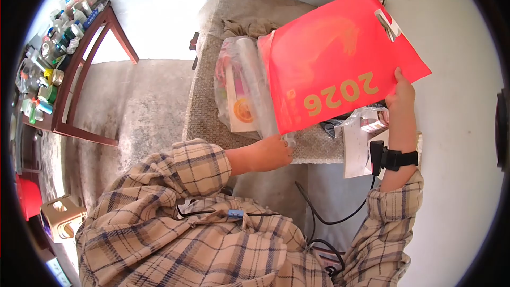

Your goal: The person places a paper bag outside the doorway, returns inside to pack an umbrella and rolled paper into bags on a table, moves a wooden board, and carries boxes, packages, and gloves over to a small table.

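Observation:
A red bag (pixel 324 58) with a gold "2026" and a cut-out handle is held up at a slant in front of me. My right hand (pixel 402 94) is closed on its right edge, thumb lying on the front face. Beside its left edge is a clear plastic bag (pixel 249 74), with a white card bearing an orange round print inside. My left hand (pixel 273 153) is closed in a fist at the lower end of the plastic, where the red bag's bottom corner meets my fingers. Crumpled film sticks out past the knuckles.
The bags are over a couch-like surface in woven fabric (pixel 210 95), with a bunched cloth (pixel 249 27) behind. White boxes (pixel 356 146) sit under my right forearm. A black cable (pixel 340 222) hangs by my lap. Bottles crowd a wooden table (pixel 79 69) at left.

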Demonstrator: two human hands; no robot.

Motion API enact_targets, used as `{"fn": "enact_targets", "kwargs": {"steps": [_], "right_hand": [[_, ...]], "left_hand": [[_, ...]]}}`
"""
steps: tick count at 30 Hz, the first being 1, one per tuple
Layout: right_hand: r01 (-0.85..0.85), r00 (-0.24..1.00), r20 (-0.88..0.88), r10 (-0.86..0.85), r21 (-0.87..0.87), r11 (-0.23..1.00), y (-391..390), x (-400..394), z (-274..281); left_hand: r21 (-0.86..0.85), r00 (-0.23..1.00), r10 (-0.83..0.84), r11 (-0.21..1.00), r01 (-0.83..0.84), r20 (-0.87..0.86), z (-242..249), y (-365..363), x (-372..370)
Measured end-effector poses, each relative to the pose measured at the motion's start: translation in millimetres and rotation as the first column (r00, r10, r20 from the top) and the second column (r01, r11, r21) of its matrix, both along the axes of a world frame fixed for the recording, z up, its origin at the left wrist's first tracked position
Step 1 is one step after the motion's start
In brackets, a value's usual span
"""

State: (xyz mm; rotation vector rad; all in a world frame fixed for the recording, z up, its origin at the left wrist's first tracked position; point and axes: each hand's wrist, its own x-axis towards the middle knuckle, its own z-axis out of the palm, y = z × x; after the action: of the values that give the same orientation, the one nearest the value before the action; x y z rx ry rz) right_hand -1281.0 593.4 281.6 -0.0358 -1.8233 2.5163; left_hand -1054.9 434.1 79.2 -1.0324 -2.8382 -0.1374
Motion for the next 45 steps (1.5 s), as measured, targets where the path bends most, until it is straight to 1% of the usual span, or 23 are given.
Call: {"fn": "enact_targets", "kwargs": {"steps": [1,3,4,6,7,9,13,15,16,19,21,23,25,27,29,30,32,36,38,41,42,44,45], "right_hand": [[-0.008,1.0,-0.002,0.008,-0.017,1.0,1.2,0.4,1.7],[0.034,0.999,-0.03,-0.033,0.025,0.999,1.3,4.8,-3.2],[0.066,0.996,-0.061,-0.062,0.062,0.996,0.0,6.9,-7.4],[0.05,0.997,-0.055,-0.048,0.035,0.998,-4.7,19.9,-16.3],[0.035,0.998,-0.051,-0.035,0.005,0.999,-3.5,26.1,-20.1],[0.009,1.0,0.0,-0.009,-0.075,0.997,6.1,27.5,-42.0],[-0.074,0.996,0.024,0.082,-0.226,0.971,20.4,47.7,-88.9],[-0.054,0.998,0.021,0.061,-0.252,0.966,18.6,71.9,-113.6],[-0.037,0.999,0.019,0.043,-0.272,0.962,19.7,82.2,-122.1],[0.0,0.998,0.059,0.014,-0.232,0.973,33.2,97.2,-137.1],[0.021,0.997,0.071,-0.004,-0.24,0.971,38.7,107.9,-134.9],[0.053,0.996,0.078,-0.035,-0.244,0.968,43.7,116.1,-134.1],[0.044,0.998,0.058,-0.03,-0.251,0.967,44.8,124.2,-137.0],[0.022,0.999,0.033,-0.013,-0.267,0.964,44.1,132.6,-142.5],[-0.004,1.0,0.006,0.006,-0.278,0.961,42.0,138.7,-144.5],[-0.021,1.0,-0.011,0.018,-0.282,0.959,41.7,141.2,-144.7],[-0.022,1.0,-0.019,0.017,-0.282,0.959,42.9,145.3,-146.2],[0.027,0.999,-0.016,-0.032,-0.259,0.966,47.3,151.6,-146.1],[0.039,0.999,-0.01,-0.043,-0.256,0.966,46.6,157.1,-141.0],[0.07,0.997,-0.013,-0.078,-0.291,0.954,43.9,166.7,-130.0],[0.037,0.996,-0.067,-0.057,-0.272,0.962,46.8,168.4,-127.6],[0.003,0.993,-0.114,-0.035,-0.265,0.964,53.4,164.4,-128.7],[-0.028,0.989,-0.149,-0.009,-0.241,0.97,55.7,163.1,-126.7]], "left_hand": [[0.003,1.0,-0.007,1.0,0.007,0.002,-1.3,1.3,-1.9],[0.206,0.986,0.028,0.979,0.006,-0.163,2.2,2.8,-7.7],[0.21,0.987,0.027,0.978,0.007,-0.161,4.1,2.9,-12.5],[0.471,0.994,0.035,0.882,0.019,-0.105,18.2,1.0,-20.1],[0.472,0.994,0.036,0.882,0.017,-0.103,25.6,1.3,-21.4],[0.454,0.972,0.199,0.882,-0.124,-0.122,40.0,2.5,-21.1],[0.477,0.961,0.215,0.872,-0.109,-0.172,55.9,3.7,-21.0],[0.677,0.963,0.217,0.734,-0.055,-0.157,60.6,4.9,-21.4],[0.673,0.964,0.215,0.737,-0.054,-0.158,61.5,3.8,-20.8],[0.7,0.976,0.215,0.702,-0.134,-0.029,67.8,-2.6,-20.0],[0.611,0.999,0.008,0.791,-0.032,0.043,77.2,-17.4,-20.6],[0.774,0.976,0.127,0.595,-0.218,0.177,80.7,-41.9,-34.5],[0.8,0.898,0.439,0.542,-0.255,-0.011,67.6,-84.8,-86.8],[0.692,0.658,0.701,0.619,-0.371,-0.275,53.2,-130.7,-135.8],[0.56,0.505,0.815,0.569,-0.602,-0.285,34.9,-163.9,-172.0],[0.56,0.512,0.81,0.575,-0.596,-0.286,31.9,-177.1,-187.5],[0.381,0.665,0.746,0.609,-0.696,0.023,23.9,-194.0,-208.3],[0.494,0.746,0.639,0.595,-0.634,0.187,45.7,-192.5,-216.3],[0.802,0.819,0.407,0.273,-0.531,0.404,60.7,-191.4,-219.4],[0.856,0.863,0.283,0.196,-0.478,0.417,121.3,-176.4,-196.8],[0.855,0.864,0.285,0.203,-0.477,0.415,138.9,-176.7,-190.8],[0.905,0.925,0.108,0.195,-0.378,0.364,162.1,-175.1,-186.0],[0.902,0.924,0.112,0.202,-0.381,0.366,169.2,-178.4,-184.1]]}}
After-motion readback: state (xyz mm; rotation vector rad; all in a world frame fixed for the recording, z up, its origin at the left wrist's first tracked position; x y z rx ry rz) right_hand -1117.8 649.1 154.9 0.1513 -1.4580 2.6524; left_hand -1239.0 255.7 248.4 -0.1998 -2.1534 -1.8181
